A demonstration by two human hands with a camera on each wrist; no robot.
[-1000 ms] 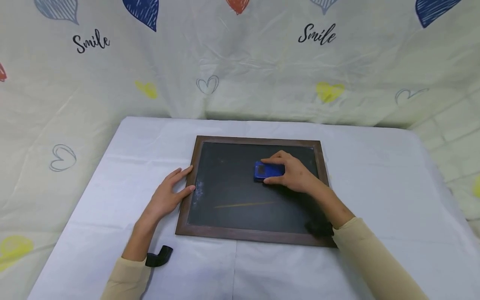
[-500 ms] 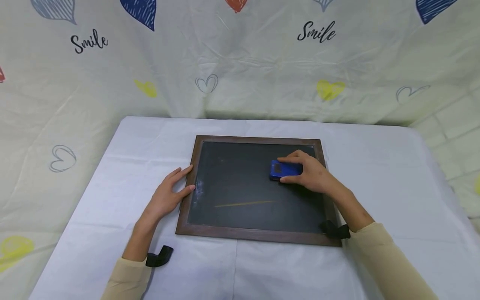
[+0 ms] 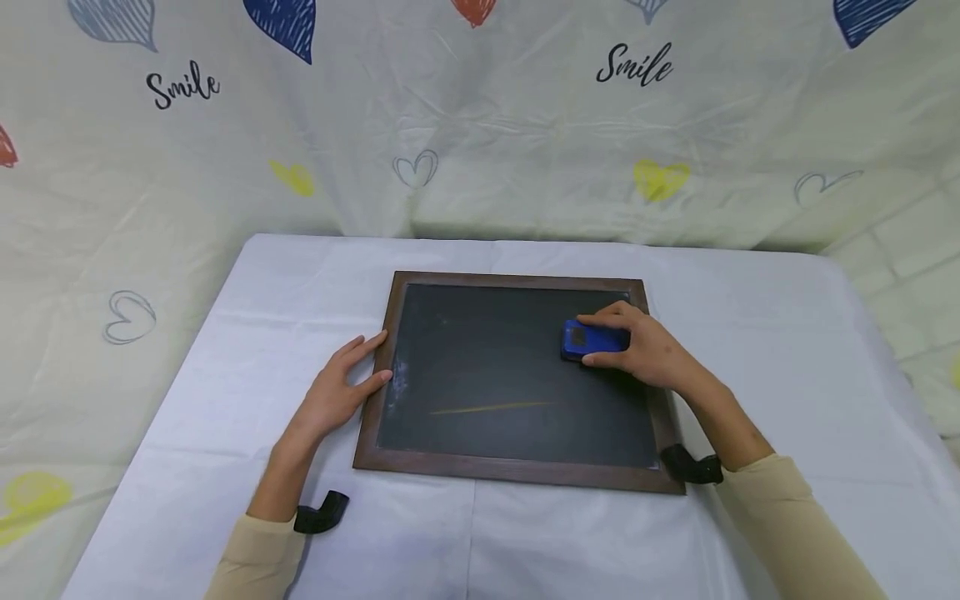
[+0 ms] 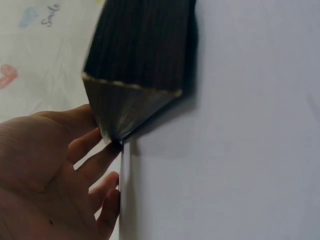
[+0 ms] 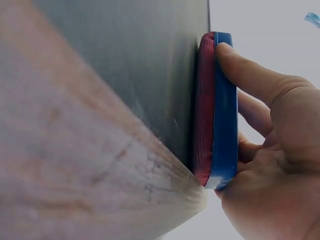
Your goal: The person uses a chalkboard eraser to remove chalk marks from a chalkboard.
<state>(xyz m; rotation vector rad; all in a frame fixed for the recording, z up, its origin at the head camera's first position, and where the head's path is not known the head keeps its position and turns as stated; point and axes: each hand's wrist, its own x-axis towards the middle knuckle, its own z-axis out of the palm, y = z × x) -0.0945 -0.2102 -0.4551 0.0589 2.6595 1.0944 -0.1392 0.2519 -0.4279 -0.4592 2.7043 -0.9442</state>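
A small blackboard [image 3: 487,350] in a brown wooden frame [image 3: 517,473] lies on the white-covered table. Toward its right side, my right hand [image 3: 651,348] grips a blue board eraser [image 3: 576,340] between thumb and fingers. The right wrist view shows the eraser's red soft underside [image 5: 204,110] facing down close against the board surface. A thin yellow chalk line [image 3: 491,407] crosses the lower middle of the board. At the left edge, my left hand [image 3: 330,396] touches the frame with spread fingers. In the left wrist view, a frame corner [image 4: 125,102] stands beside those fingers.
A whitish chalk smudge [image 3: 399,377] marks the board's left side. White cloth [image 3: 765,358] covers the table around the board. Behind it hangs a pale curtain [image 3: 517,125] printed with hearts and "Smile". Black wrist mounts [image 3: 321,512] sit at both cuffs.
My right hand has slid the eraser rightward over the board, from near the middle toward the right frame side. The left hand has stayed at the left edge.
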